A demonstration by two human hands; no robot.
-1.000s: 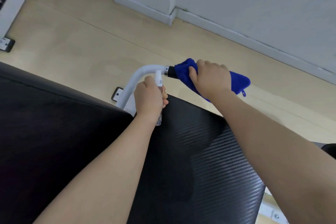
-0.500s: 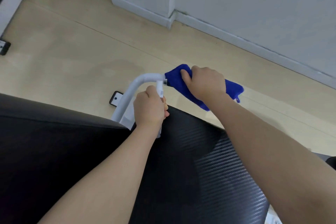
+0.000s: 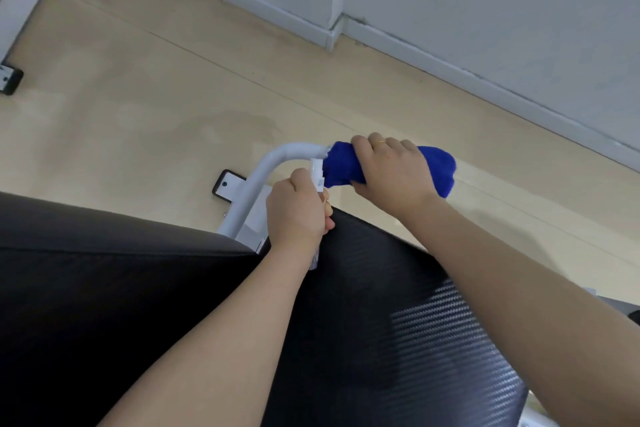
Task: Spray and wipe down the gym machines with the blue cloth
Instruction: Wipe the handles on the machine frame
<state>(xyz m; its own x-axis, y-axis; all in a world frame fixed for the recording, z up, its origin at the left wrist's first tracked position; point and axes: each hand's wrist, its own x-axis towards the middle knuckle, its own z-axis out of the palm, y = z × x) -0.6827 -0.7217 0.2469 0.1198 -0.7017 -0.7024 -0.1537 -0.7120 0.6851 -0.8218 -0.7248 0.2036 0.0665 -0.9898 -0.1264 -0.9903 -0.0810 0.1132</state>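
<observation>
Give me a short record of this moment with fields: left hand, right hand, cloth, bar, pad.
left hand: grips a spray bottle, nozzle near the cloth
right hand: grips the cloth wrapped on the bar's end
cloth: blue, bunched around the handle
bar: white, curved, rises beside the pad
pad: black, textured, below both arms

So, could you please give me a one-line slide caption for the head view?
Right hand wraps the blue cloth around a white machine handle; left hand grips a spray bottle.
</observation>
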